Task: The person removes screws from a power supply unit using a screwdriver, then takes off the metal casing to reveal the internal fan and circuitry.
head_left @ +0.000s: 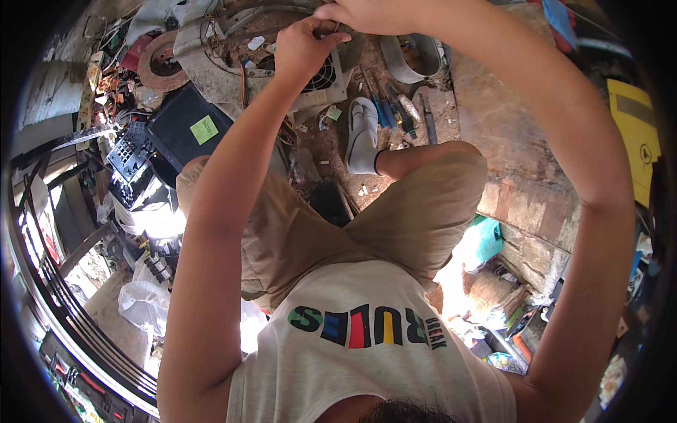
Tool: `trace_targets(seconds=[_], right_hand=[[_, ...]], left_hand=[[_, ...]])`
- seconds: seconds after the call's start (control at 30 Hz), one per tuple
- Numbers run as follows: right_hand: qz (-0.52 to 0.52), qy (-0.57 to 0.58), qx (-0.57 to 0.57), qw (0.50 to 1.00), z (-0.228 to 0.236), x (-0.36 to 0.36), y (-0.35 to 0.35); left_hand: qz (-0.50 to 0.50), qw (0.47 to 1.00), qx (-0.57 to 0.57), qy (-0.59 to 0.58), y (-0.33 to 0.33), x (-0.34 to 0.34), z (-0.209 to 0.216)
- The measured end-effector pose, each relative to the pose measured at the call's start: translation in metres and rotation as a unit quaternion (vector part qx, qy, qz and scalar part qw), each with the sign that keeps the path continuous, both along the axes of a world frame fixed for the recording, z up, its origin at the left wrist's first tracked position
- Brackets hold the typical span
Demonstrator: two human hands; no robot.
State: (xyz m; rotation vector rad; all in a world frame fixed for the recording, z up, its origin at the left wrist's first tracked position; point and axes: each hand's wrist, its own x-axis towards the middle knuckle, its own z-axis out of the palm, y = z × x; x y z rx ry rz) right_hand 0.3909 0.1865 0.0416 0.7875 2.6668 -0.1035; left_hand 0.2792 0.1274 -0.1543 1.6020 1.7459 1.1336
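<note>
Both my arms reach forward to the far edge of the view, where my hands meet. My left hand [305,48] is closed, with thumb and fingers drawn together around something too small to make out. Right beside it, my right hand [363,13] is partly cut off by the top edge. Its fingertips pinch close to the left fingers, and what they hold is hidden. Below the hands lies a pale metal panel with a round black fan grille [323,76], partly covered by my left wrist.
Several hand tools [390,111] and a flat dark tool [428,116] lie on the dirt near my slippered foot [362,137]. An oval metal band [412,60] sits beyond them. At left are a rusty disc [156,63] and a black case [176,120]; a wooden board [518,120] lies at right.
</note>
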Motion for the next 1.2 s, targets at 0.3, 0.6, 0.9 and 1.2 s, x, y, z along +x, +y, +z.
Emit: trace_targets(seconds=[0.3, 0.6, 0.9, 1.2], right_hand=[[0.073, 0.18, 0.004, 0.981, -0.008, 0.02, 0.002], [0.064, 0.08, -0.065, 0.993, -0.007, 0.02, 0.012], [0.05, -0.073, 0.022, 0.996, 0.004, 0.002, -0.001], [0.099, 0.079, -0.005, 0.992, -0.002, 0.016, 0.003]], left_hand=[[-0.029, 0.998, 0.053, 0.025, 0.003, -0.009, -0.013], [-0.002, 0.978, 0.146, 0.151, 0.0, -0.002, -0.005], [-0.004, 0.97, 0.103, 0.221, -0.015, -0.002, -0.018], [-0.039, 0.974, 0.168, 0.148, 0.001, -0.01, -0.019]])
